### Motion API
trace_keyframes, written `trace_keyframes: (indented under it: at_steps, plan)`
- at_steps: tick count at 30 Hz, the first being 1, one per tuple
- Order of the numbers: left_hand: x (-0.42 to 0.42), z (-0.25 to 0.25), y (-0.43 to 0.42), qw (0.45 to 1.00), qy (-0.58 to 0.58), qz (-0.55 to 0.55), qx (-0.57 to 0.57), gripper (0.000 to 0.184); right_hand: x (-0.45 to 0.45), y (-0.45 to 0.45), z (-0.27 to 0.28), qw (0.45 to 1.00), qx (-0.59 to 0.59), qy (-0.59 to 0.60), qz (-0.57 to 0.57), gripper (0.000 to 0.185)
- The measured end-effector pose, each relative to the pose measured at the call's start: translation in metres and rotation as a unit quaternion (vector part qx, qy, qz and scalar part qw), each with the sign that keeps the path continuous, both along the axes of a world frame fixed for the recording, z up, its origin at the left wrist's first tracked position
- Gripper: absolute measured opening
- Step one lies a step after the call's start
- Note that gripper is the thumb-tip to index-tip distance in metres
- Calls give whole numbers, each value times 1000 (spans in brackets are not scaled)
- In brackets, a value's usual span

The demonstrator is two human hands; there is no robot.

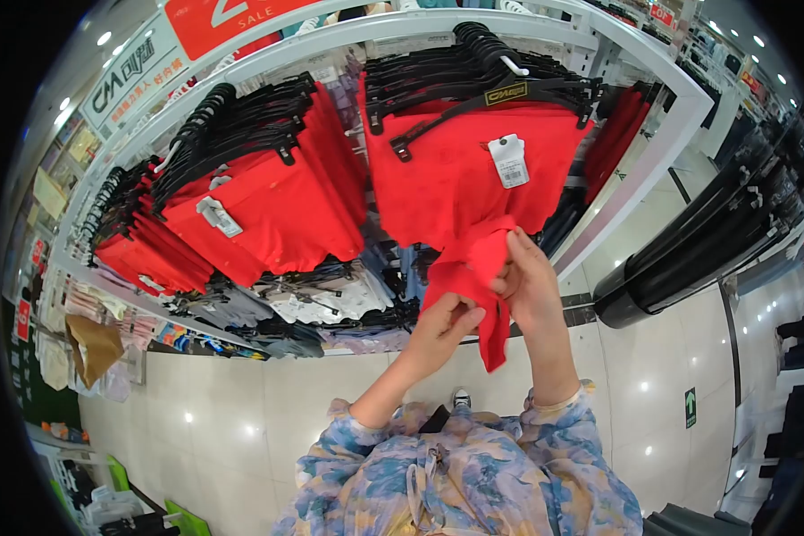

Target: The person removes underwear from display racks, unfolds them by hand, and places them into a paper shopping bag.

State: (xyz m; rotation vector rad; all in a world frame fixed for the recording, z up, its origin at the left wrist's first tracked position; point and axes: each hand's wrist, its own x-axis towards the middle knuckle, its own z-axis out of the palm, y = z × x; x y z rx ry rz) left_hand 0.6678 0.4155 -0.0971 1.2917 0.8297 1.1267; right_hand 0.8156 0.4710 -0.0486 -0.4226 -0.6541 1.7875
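Observation:
In front of the rack, both my hands hold up a bunched piece of red cloth (470,259), which looks like a pair of underpants. My left hand (444,329) pinches its lower left part between thumb and fingers. My right hand (525,275) grips its upper right side, fingers curled around the fabric. One end of the cloth dangles between the hands. Just beyond hang red underpants (429,179) in a dense row, with a white price tag (509,161) on the front. A black clip hanger (460,116) with a yellow label sits tilted before them.
More red underpants (268,223) on black hangers fill the rack's left side. A white frame post (639,179) stands at right, with a black cylinder (661,268) beyond it. Other clothes (330,299) hang below. A red sale sign (232,20) tops the rack.

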Motion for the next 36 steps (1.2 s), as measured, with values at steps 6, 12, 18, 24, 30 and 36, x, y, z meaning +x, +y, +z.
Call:
trace_keyframes:
  at_steps: [6,12,18,24,30,36]
  plan:
    - [-9,14,9,992,-94,75,-28,12,-2,-15,0,918,241,-307,-64,35]
    - [-15,14,9,972,119,150,136,10,-1,-27,8,793,323,-510,-87,45]
    - [-12,21,7,947,155,215,183,12,-7,-27,4,753,343,-556,-80,48]
    - [-14,21,9,925,240,170,240,14,-15,-23,-15,729,389,-551,-116,46]
    - [-16,17,8,885,291,171,322,11,-4,-21,-13,775,310,-550,-37,37]
    - [-34,4,16,976,-182,90,-73,8,6,-16,-27,921,143,-358,-59,21]
